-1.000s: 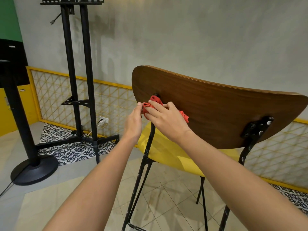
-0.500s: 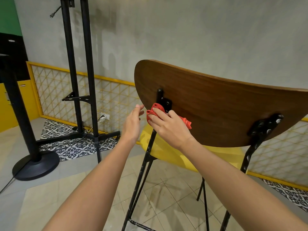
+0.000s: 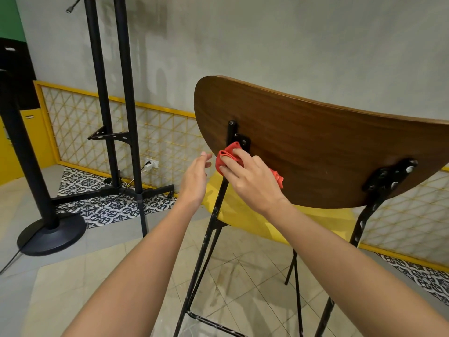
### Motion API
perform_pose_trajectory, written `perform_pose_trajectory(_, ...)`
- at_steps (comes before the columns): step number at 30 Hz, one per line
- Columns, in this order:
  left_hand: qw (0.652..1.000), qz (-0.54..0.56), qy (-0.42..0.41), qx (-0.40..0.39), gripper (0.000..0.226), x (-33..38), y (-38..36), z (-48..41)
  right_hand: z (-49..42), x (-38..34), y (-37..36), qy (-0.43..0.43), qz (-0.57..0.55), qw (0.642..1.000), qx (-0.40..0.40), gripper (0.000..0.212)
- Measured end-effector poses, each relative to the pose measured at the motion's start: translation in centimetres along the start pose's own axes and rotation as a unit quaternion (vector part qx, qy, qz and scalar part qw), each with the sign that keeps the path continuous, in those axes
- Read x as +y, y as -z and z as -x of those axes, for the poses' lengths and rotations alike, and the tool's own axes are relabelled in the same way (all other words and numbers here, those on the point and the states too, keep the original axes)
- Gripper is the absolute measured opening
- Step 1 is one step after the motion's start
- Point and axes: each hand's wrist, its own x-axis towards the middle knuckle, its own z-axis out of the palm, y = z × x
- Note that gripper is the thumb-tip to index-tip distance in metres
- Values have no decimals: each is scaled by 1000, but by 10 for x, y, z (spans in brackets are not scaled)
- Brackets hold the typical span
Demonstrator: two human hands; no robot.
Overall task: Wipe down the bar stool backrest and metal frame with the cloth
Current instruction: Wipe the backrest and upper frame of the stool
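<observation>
Right hand (image 3: 252,177) gripping cloth (image 3: 226,158) on frame (image 3: 213,217), left hand (image 3: 195,181) relaxed

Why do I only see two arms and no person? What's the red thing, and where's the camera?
The camera sits on the person's head, looking down, so you see only their arms. It is the only view. The right hand holds a red cloth against the stool's black metal frame, at the brown backrest. The left hand is open beside it, holding nothing. Underneath is the yellow seat. A black stand is on the floor to the left.
</observation>
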Motion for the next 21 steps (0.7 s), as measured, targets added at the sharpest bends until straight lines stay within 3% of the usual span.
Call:
perform_pose_trajectory(9, 1000, -8, 20, -4, 45, -13, -3, 1, 10, -13, -16, 23, -72, 996, -55, 23)
perform_pose_trajectory(16, 1000, -3, 26, -13, 48, -24, -1, -1, 10, -19, -22, -41, -132, 990, 11, 31)
perform_pose_trajectory(21, 999, -9, 44, -19, 49, -37, 0, -4, 22, -31, -37, -28, -142, 989, -41, 32)
